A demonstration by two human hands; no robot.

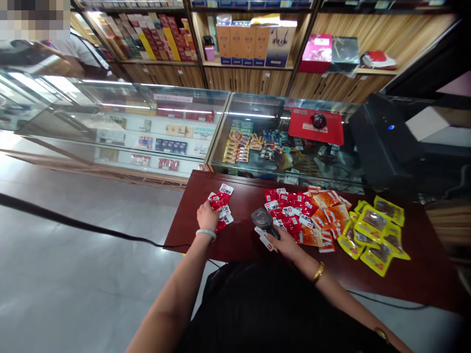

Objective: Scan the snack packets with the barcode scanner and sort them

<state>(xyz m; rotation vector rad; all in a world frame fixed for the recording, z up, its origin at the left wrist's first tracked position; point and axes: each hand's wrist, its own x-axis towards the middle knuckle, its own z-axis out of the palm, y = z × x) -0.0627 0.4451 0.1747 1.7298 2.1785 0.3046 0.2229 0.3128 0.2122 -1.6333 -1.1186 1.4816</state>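
My right hand [287,243] is wrapped round the handle of a dark barcode scanner [262,218], its head tipped up and to the left. White-and-red packets lie under and beside it. My left hand [207,216] has its fingers closed at the edge of a red snack packet [220,198], over a small group of red and white packets; its fingertips are partly hidden. To the right of the scanner spreads a pile of red packets [290,200]. Orange packets [333,215] adjoin that pile, and several yellow bags [371,223] lie beyond them.
A dark red table [246,189] bears the packets. Behind it stands a glass display counter [253,105] with a red mat [300,128] and a black mouse [318,120] on top. Black monitor equipment [382,142] is at right. A cable crosses on the left; another person stands at upper left.
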